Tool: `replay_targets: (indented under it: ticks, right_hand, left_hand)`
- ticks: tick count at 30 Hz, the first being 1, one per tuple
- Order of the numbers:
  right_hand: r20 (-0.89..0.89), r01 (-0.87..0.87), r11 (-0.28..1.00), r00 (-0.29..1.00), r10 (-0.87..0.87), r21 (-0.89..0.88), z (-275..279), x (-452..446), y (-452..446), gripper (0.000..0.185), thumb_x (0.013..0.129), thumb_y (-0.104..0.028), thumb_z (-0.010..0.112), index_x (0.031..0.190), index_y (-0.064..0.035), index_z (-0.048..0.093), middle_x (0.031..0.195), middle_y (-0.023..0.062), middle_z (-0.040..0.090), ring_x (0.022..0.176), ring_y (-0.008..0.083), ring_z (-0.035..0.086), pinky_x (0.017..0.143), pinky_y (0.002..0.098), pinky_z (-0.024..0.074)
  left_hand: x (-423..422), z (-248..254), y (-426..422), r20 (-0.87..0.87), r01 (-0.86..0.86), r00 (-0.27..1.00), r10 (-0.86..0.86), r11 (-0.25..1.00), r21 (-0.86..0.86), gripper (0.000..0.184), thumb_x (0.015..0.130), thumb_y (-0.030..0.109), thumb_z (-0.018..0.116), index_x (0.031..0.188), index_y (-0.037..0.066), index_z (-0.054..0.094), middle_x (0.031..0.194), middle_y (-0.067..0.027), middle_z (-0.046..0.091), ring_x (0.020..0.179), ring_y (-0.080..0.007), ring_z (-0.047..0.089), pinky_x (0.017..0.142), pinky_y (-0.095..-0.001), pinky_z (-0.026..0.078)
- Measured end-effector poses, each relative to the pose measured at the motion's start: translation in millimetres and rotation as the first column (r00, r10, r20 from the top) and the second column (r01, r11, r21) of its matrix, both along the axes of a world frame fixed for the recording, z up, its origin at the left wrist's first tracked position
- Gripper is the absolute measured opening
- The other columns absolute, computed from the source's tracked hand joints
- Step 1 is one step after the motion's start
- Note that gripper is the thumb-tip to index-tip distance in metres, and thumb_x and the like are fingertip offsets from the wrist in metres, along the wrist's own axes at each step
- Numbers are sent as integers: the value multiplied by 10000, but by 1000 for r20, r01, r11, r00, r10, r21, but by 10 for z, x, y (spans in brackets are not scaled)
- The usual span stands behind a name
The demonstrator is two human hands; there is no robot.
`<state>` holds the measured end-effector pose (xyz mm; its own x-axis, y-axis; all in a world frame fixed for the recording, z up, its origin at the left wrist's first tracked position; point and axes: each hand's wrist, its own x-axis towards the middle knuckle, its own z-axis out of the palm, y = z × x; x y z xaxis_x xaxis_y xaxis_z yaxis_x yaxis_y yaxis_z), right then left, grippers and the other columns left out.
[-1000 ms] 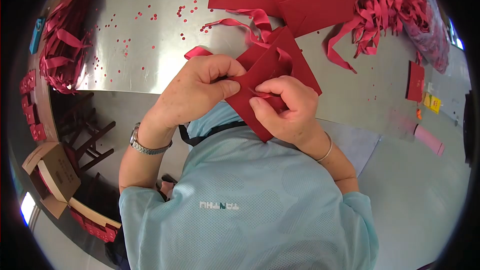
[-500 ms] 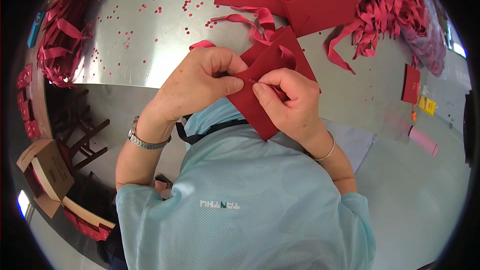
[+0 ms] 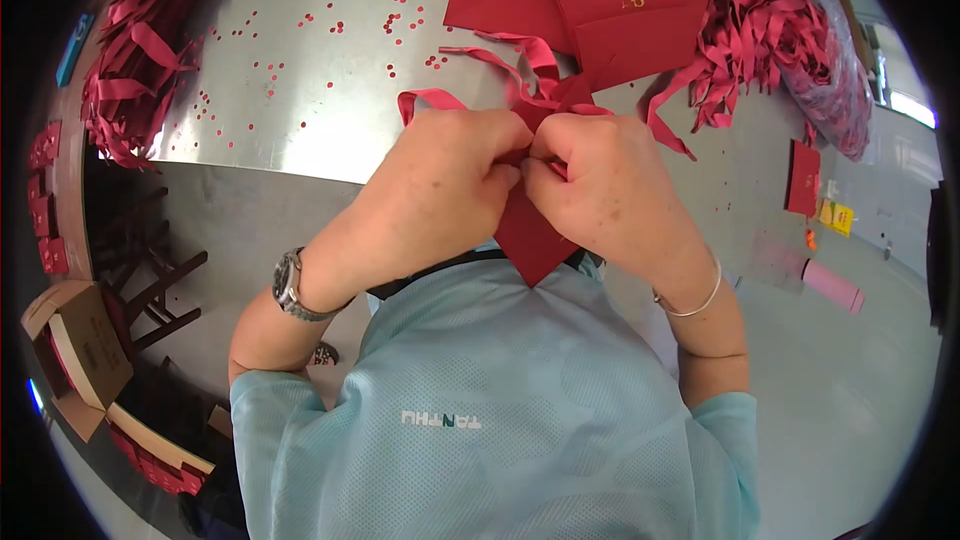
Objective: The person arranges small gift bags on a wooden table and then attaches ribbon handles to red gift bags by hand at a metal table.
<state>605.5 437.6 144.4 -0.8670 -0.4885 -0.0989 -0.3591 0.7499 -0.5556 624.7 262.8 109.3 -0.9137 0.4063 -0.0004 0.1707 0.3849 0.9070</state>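
Note:
A dark red paper bag (image 3: 535, 242) lies flat and tilted in front of my body, its lower corner pointing at me. My left hand (image 3: 455, 175) is closed at the bag's left side, with thumb and forefinger pinched. My right hand (image 3: 605, 175) is closed too, its pinched fingertips meeting those of the left over the bag. A red ribbon (image 3: 540, 60) curls above the hands, and one loop (image 3: 430, 98) shows behind my left hand. The ribbon's end between the fingertips is hidden.
More red bags (image 3: 630, 40), one with gold letters, lie at the table's far side. Ribbon heaps stand at right (image 3: 760, 30) and left (image 3: 140, 60). Red paper dots (image 3: 395, 25) are scattered over the metal table (image 3: 300, 70). A cardboard box (image 3: 90, 345) stands lower left.
My right hand has moved up and turned, its fingertips now touching the left hand's. My left hand has shifted right and covers more of the bag. The view has shifted slightly.

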Motion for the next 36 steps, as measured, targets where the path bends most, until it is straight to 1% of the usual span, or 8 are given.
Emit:
replay_targets:
  ticks: [5,7,11,16,24,29,32,36]
  right_hand:
    - [-158,-74,995,984,85,74,26,-3,20,132,746,-64,696,834,-5,617,665,146,618,625,294,642,547,390,470]
    - [-67,4,999,998,-7,-48,45,66,18,261,783,-124,686,982,-17,555,705,156,638,656,359,635,584,461,497]
    - [142,-20,987,989,42,-159,8,162,117,402,755,-183,766,1044,-56,517,704,117,644,663,311,656,577,399,504]
    - [49,31,956,999,-17,-292,-90,356,190,404,721,-171,802,998,-69,526,689,73,641,624,241,651,538,335,490]
    - [-211,18,936,973,-98,-352,-269,471,237,406,694,-190,825,971,-86,548,640,25,616,569,183,624,495,297,462]
    - [-471,-157,958,882,28,-239,-196,525,356,399,668,-193,833,975,-111,592,744,5,626,601,169,596,546,300,445]
    - [-747,-241,924,662,-69,-299,-284,646,549,411,633,-181,846,953,-100,600,927,34,623,843,231,586,732,371,453]
    - [-423,-9,915,888,-178,-404,-748,799,630,526,631,-241,863,1017,-59,556,1039,110,582,931,315,552,831,416,441]
  left_hand:
    - [-19,69,-16,-11,-48,999,48,999,-15,184,777,-49,630,957,-23,648,775,-110,674,675,-177,637,620,-288,501]
    - [3,101,-61,133,-68,989,61,996,51,109,785,16,606,886,-15,637,718,-173,632,653,-318,614,592,-382,480]
    - [-18,166,-190,404,1,913,-59,990,143,174,878,-19,595,1041,-34,653,769,-24,648,668,-71,551,607,-237,462]
    - [-61,128,-213,481,9,863,-154,957,291,178,891,-42,556,1020,-24,677,824,-43,683,707,-73,589,648,-237,483]
    - [-72,117,-66,55,343,938,-341,938,-45,164,757,-51,585,879,1,683,811,-176,651,736,-335,621,648,-372,505]
    - [-114,130,-78,-15,358,933,-360,930,-79,112,730,-83,576,809,-21,625,776,-157,618,727,-336,600,623,-380,481]
    - [-121,63,-97,-91,353,927,-363,929,-112,124,713,-102,580,807,-27,609,819,-133,626,749,-325,603,624,-375,478]
    - [-118,53,-103,-114,347,928,-356,933,-92,133,702,-109,578,801,-25,606,869,-131,626,787,-323,605,636,-375,488]
